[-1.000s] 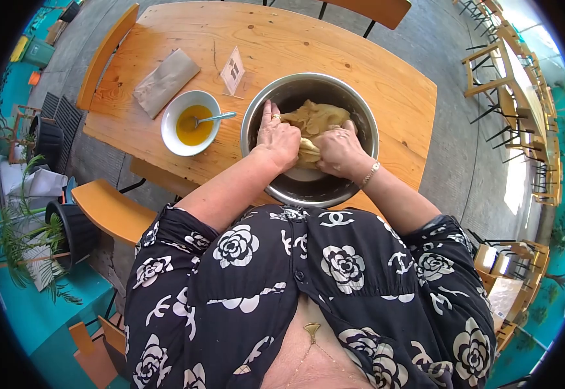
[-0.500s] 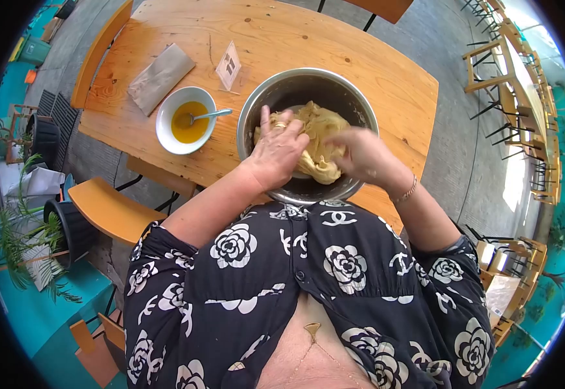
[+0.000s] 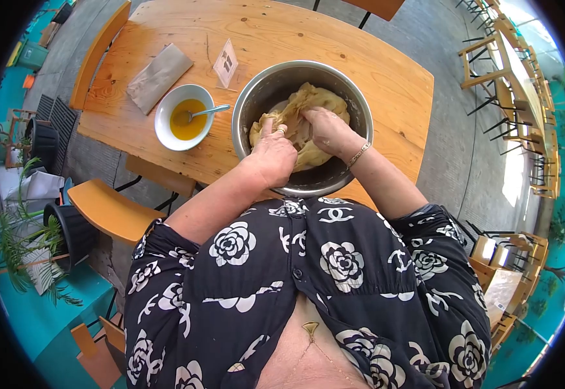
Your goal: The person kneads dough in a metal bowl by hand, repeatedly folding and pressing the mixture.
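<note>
A lump of pale yellow dough (image 3: 315,157) lies in a large metal bowl (image 3: 366,120) close to my body. My left hand (image 3: 273,155), wearing a ring, grips the dough at its left side, fingers pressed into it. My right hand (image 3: 331,131), with a bracelet at the wrist, pinches the dough near the middle of the bowl. Between the two hands the dough looks stretched and folded. Some fingertips of both hands are sunk in the dough and hidden.
Left of the metal bowl stands a white bowl (image 3: 163,131) of yellow liquid with a spoon (image 3: 206,112) in it. Behind it lie a brown paper packet (image 3: 159,79) and a small upright number card (image 3: 226,63) on the wooden table (image 3: 295,32). A chair (image 3: 110,211) is at the left edge.
My right hand has moved left and inward from the bowl's right side and closed on the dough. My left hand has shifted slightly down and stays at the dough.
</note>
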The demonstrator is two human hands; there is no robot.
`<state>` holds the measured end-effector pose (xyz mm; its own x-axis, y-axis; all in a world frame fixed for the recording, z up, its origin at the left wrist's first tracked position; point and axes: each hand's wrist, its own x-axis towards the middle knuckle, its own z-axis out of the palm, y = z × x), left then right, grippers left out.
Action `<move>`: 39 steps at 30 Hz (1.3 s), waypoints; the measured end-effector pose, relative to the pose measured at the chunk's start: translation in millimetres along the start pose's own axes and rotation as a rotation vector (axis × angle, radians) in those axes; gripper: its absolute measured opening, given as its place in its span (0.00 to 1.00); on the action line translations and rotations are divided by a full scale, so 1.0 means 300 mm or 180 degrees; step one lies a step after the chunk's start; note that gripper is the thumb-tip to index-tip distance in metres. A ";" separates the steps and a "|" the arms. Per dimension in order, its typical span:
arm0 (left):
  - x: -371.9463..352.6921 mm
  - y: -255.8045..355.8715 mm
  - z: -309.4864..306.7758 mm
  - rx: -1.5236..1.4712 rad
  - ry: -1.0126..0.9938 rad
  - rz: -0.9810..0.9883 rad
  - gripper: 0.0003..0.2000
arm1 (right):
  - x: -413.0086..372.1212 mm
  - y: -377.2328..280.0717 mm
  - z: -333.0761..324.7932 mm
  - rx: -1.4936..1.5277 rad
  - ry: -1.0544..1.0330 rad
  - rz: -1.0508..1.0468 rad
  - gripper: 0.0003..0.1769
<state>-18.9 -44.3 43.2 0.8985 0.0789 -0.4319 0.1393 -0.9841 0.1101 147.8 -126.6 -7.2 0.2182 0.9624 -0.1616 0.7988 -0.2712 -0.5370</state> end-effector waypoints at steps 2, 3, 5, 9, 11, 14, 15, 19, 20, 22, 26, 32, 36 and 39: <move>-0.003 0.003 0.004 0.0011 -0.0125 0.0005 0.14 | -0.009 0.026 0.041 -0.0019 0.0488 -0.0285 0.21; -0.008 0.004 -0.021 0.0000 -0.0274 0.0016 0.14 | -0.015 0.019 0.036 -0.0038 0.0734 -0.0428 0.21; -0.012 -0.008 -0.058 -0.0173 -0.0438 0.0006 0.14 | -0.009 0.032 -0.028 0.0573 -0.0063 -0.0009 0.20; 0.026 -0.089 -0.059 -0.0920 0.0284 -0.0118 0.14 | -0.065 -0.078 -0.061 0.0065 -0.0445 -0.0108 0.17; 0.023 -0.107 -0.067 -0.0876 0.0441 -0.0223 0.14 | -0.129 -0.144 -0.055 -0.0389 -0.0403 -0.0525 0.11; 0.031 -0.104 -0.044 -0.0120 0.0242 -0.0376 0.15 | -0.189 -0.165 -0.064 -0.0821 -0.1008 -0.0304 0.11; 0.039 -0.099 -0.031 -0.0101 0.0169 -0.0537 0.17 | -0.206 -0.147 -0.065 -0.0804 -0.1038 -0.0386 0.11; 0.024 -0.102 0.034 -0.0405 0.0810 -0.0664 0.17 | -0.243 -0.109 -0.134 -0.0289 -0.1130 -0.0226 0.12; 0.011 -0.104 0.024 -0.0553 0.0950 -0.0601 0.16 | -0.242 -0.115 -0.174 -0.0051 -0.1151 -0.0070 0.12; -0.014 -0.092 0.013 -0.0921 0.1158 -0.0667 0.17 | -0.233 -0.129 -0.251 0.0225 -0.0372 0.0308 0.12; -0.046 -0.048 -0.041 -0.1289 0.0845 -0.0976 0.25 | -0.175 -0.063 -0.177 -0.0586 -0.0008 0.0538 0.21; -0.052 -0.036 0.048 -0.0935 0.1428 -0.0790 0.23 | -0.093 -0.042 -0.194 -0.0648 -0.0199 0.0513 0.23; -0.065 -0.040 0.081 -0.0864 0.1798 -0.0549 0.24 | -0.136 -0.126 -0.193 -0.0661 0.0025 0.0541 0.26; -0.063 -0.051 0.067 -0.1083 0.1451 -0.0641 0.27 | -0.145 -0.159 -0.119 -0.0846 0.0106 0.0329 0.29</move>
<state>-46.3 -33.9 31.7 0.9180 0.3927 -0.0550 0.3831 -0.8425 0.3789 120.2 -155.1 55.0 0.3209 0.9309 -0.1746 0.8894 -0.3595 -0.2824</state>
